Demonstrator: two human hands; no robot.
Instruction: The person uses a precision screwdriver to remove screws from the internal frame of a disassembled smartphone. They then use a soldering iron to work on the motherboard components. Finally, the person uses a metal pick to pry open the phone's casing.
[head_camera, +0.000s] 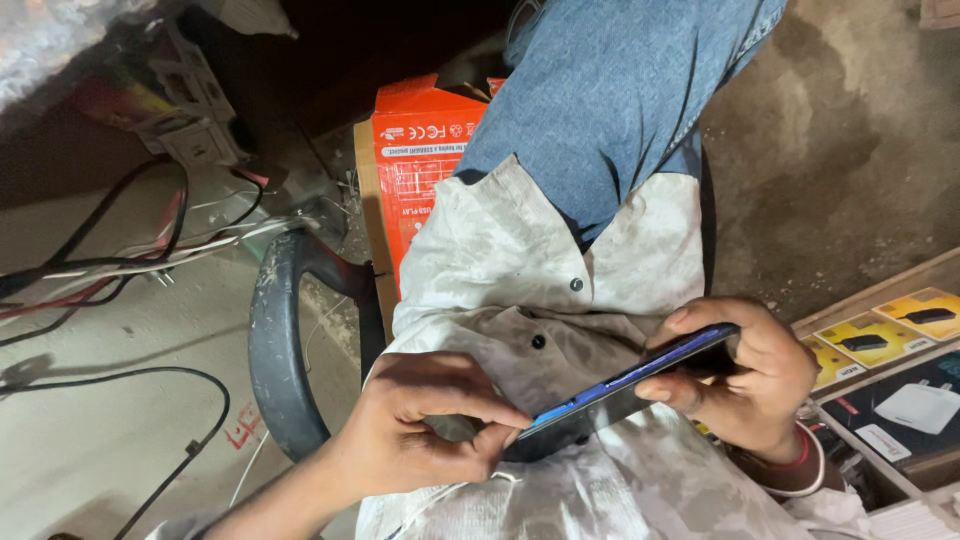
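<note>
— Over the lap, what fills the view?

— Jeans (620, 90) on the raised leg at the top, and a pale shirt (520, 290) spread below them. An orange box (420, 160) stands just left of the leg, and a dark curved chair arm (285, 340) sits at the lap's left edge. Cables (120, 260) trail over the floor further left. Packaged chargers (900, 370) lie in a tray at the right edge.

— And the phone?

— The phone (630, 385) is above the shirt, near the lap's lower middle, tilted so its right end is higher. It is seen nearly edge-on, with a blue sheen along its side.

— How does the right hand hold it?

— The right hand (750, 375) is curled around the phone's upper right end, fingers wrapped behind it and the thumb lying along the near edge. A firm grip. A red bangle (800, 455) circles that wrist, which comes in from the lower right.

— The left hand?

— The left hand (420, 430) is nearly closed, thumb and forefinger pinched together at the phone's lower left corner. The other fingers are folded under. I cannot tell whether anything small sits in the pinch. Its forearm rises from the bottom left, wrist bent inward.
</note>
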